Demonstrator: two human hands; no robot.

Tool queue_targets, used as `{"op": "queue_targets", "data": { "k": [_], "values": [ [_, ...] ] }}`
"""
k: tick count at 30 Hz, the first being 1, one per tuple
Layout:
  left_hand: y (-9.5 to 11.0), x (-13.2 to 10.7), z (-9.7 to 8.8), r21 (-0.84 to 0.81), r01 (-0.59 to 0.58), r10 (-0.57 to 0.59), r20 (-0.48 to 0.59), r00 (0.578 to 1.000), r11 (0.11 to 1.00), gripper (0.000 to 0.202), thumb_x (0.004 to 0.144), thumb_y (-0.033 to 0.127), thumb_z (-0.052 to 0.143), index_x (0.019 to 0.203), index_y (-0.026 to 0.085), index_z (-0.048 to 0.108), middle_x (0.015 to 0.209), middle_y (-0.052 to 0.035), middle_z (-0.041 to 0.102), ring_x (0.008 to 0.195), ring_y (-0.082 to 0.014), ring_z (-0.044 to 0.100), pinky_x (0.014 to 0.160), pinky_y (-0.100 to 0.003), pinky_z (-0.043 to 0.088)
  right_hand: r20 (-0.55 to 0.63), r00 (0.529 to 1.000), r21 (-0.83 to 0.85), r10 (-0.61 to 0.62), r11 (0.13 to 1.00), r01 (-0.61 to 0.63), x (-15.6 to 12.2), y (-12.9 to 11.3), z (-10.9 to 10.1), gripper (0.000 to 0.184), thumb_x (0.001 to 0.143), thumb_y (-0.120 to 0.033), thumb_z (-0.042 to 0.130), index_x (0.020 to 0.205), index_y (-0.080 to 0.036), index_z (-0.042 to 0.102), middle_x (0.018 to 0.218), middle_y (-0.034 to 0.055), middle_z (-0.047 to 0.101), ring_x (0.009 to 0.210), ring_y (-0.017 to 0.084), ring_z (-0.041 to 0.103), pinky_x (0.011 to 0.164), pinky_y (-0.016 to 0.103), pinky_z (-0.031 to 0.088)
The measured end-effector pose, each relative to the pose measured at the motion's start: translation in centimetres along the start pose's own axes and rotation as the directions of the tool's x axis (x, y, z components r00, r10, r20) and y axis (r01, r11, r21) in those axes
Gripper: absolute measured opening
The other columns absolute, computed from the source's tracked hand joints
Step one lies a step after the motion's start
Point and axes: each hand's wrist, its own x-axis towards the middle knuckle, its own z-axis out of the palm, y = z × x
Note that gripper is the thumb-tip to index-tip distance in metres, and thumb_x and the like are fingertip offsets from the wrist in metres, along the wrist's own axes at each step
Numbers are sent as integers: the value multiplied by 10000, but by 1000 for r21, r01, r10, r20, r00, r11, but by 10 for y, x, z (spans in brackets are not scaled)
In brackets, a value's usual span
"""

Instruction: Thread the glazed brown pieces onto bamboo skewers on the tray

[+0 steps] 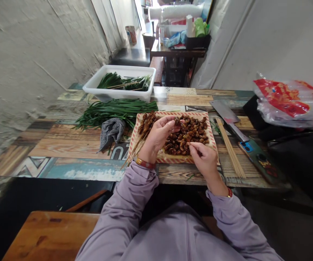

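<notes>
My left hand [157, 136] is closed, with a dark brown, glossy piece of marinated meat [177, 121] pinched at its fingertips. Lower and to the right, my right hand [206, 159] has thumb and fingers pressed together; what they hold is too small to make out. Both hands are over a tray [213, 139] with a red-and-cream striped rim. Loose pieces of the same brown meat [185, 146] are heaped in it. At the tray's left lie filled meat skewers [147, 123], their bare sticks pointing toward me.
Right of the tray lie bare bamboo skewers [229, 148], a cleaver [227, 114] and a phone [262, 159]. A red-and-clear plastic bag [287, 101] is farther right. Left are a grey cloth [112, 132], green chives [118, 110] and a white tub [118, 95] holding more greens.
</notes>
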Motion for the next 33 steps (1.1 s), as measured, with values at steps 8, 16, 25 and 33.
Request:
{"op": "queue_targets", "data": {
  "k": [8, 16, 25, 33],
  "values": [
    [1, -2, 1, -5, -13, 13, 2, 1000, 1000, 287, 710, 297, 765, 901, 145, 613, 928, -80, 713, 908, -180, 685, 841, -312, 518, -5, 1000, -8, -11, 1000, 11, 0, 1, 0, 171, 860, -254, 575, 898, -230, 740, 810, 19, 757, 671, 157, 707, 687, 286, 599],
    [-2, -1, -1, 3, -17, 17, -43, 999, 1000, 305, 675, 271, 785, 897, 140, 621, 905, -67, 711, 788, -138, 677, 778, -281, 535, -1, 1000, -5, -11, 1000, 11, -1, 0, 1, 164, 859, -260, 576, 890, -231, 735, 804, 16, 755, 668, 156, 704, 679, 286, 595],
    [-3, -1, -2, 20, 14, -14, -31, 999, 1000, 309, 700, 283, 768, 924, 141, 611, 901, -61, 712, 767, -152, 692, 773, -313, 553, 20, 1000, 11, -17, 1000, 17, 1, -3, 0, 176, 865, -245, 564, 910, -234, 735, 854, 17, 762, 725, 164, 721, 716, 295, 600],
    [2, 2, -5, -41, 20, -26, -153, 988, 999, 264, 693, 268, 761, 836, 134, 585, 835, -68, 728, 739, -157, 702, 825, -334, 540, 25, 999, 10, -20, 1000, 20, 0, -2, -2, 183, 876, -260, 565, 926, -239, 739, 890, 35, 764, 773, 189, 731, 741, 326, 606]
  ]
}}
